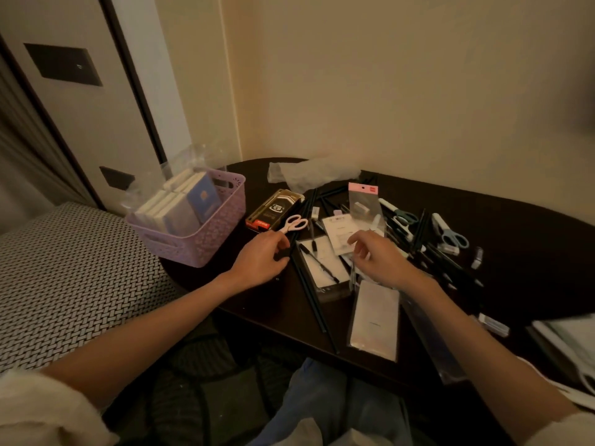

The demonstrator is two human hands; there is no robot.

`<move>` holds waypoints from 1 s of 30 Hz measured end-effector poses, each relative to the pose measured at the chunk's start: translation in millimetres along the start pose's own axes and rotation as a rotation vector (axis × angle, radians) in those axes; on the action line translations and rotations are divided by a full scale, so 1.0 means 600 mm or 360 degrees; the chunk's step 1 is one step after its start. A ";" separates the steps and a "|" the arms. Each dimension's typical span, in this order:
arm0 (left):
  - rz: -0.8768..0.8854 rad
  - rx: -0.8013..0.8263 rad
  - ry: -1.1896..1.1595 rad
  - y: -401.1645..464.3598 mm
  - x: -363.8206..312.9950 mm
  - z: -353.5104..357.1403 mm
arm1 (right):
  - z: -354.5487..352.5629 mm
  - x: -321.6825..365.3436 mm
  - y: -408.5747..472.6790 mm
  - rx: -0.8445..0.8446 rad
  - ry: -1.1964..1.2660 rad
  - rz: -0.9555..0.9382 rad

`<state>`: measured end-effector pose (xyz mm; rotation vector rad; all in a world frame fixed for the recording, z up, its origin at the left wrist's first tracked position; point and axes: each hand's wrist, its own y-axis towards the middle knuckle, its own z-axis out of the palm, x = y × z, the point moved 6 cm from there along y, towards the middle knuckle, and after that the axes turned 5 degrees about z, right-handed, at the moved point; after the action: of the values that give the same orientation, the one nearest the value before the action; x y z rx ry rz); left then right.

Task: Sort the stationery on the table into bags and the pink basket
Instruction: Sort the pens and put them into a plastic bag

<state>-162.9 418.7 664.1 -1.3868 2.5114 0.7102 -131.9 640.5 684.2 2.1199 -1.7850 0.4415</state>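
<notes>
The pink basket [211, 244] stands at the table's left end with several notebooks [180, 206] upright in it. My left hand [259, 260] pinches the blade end of small pink scissors [294, 224], whose handles point away toward a black and gold box [273, 209]. My right hand [378, 260] hovers with fingers loosely spread over flat clear packets [341, 235] and holds nothing that I can see. A long clear bag [375, 320] lies near the front edge. Dark pencils [312, 300] are scattered between my hands.
More pencils, markers and two blue-handled scissors [452, 238] clutter the table's right half. A crumpled clear bag [317, 175] lies at the back by the wall. A packet with a pink header [363, 201] sits mid-table. Books [566, 336] are at the right edge, a woven cushion [64, 268] to the left.
</notes>
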 end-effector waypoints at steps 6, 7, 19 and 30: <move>-0.0281 -0.0037 -0.0017 0.000 0.018 0.018 | 0.055 0.073 -0.046 0.0335 -0.0163 -0.0058; -0.0317 -0.0043 -0.0012 -0.001 0.022 0.020 | 0.067 0.085 -0.050 0.0379 -0.0266 -0.0065; -0.0528 0.0062 -0.0094 0.005 0.041 0.038 | 0.116 0.109 -0.037 0.0445 -0.0649 0.0172; -0.0626 0.0226 -0.0029 0.033 0.049 0.043 | 0.094 0.094 -0.022 0.0834 -0.0698 0.0200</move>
<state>-197.4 418.1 636.9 -1.7348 2.1283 0.4543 -108.6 567.9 657.6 2.6259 -2.2468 0.5595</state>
